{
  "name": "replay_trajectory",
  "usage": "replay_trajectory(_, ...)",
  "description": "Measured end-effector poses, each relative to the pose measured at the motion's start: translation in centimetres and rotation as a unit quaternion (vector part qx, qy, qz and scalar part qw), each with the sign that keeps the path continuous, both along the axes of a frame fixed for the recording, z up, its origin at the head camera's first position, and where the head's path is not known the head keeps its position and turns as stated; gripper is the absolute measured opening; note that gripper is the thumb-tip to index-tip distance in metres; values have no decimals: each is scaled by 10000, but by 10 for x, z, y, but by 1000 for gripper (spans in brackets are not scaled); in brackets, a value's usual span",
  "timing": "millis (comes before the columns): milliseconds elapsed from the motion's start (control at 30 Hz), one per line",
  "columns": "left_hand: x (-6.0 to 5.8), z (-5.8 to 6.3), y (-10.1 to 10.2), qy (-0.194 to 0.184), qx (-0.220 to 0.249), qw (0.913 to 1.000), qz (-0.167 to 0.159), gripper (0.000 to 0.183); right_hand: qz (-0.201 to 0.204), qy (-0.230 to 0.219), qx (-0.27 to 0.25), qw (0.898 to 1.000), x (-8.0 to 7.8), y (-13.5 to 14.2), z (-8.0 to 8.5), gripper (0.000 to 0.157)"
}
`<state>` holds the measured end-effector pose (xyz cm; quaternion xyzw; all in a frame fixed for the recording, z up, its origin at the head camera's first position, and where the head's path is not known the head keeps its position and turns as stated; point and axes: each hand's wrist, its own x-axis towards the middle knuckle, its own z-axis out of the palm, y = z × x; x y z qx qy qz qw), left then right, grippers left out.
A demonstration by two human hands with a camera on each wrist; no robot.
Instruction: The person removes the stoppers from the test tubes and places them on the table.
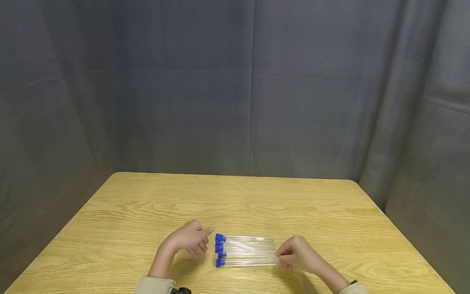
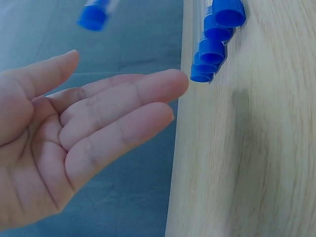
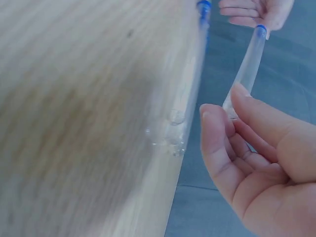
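Closest to the right wrist camera, my right hand (image 3: 269,182) pinches one clear test tube (image 3: 246,71) near its bottom end, thumb and forefinger drawn together on it and the other fingers curled in. That tube hangs above the table, its blue cap (image 2: 94,19) reaching toward nine o'clock, near my left hand (image 1: 190,239) but apart from it in the left wrist view. On that side my thumb stands spread and my fingers extend, loosely bent in places, with nothing in their grasp.

Below the raised tube, several more blue-capped test tubes (image 1: 249,263) lie side by side on the wood-grain table (image 1: 235,200), toward six o'clock of its top; their caps face nine o'clock and their clear ends three. Beige sleeves (image 1: 154,284) cover my forearms at seven and five o'clock. Beyond the table, a grey curtain (image 1: 183,102) hangs in folds from ten round through twelve to two o'clock.
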<state>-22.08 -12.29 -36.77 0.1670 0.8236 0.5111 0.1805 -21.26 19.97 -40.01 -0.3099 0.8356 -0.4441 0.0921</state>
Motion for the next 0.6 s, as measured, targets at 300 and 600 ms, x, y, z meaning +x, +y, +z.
replay_trajectory(300, -2, 4, -1, 107, 127, 9997, 194, 48, -327, -137, -620, 9974, -3, 5, 7, 20)
replay_trajectory(600, -8, 4, -1, -218, 1128, 9932, 177, 49, -923, -602, -1409, 9839, -6, 6, 15, 30)
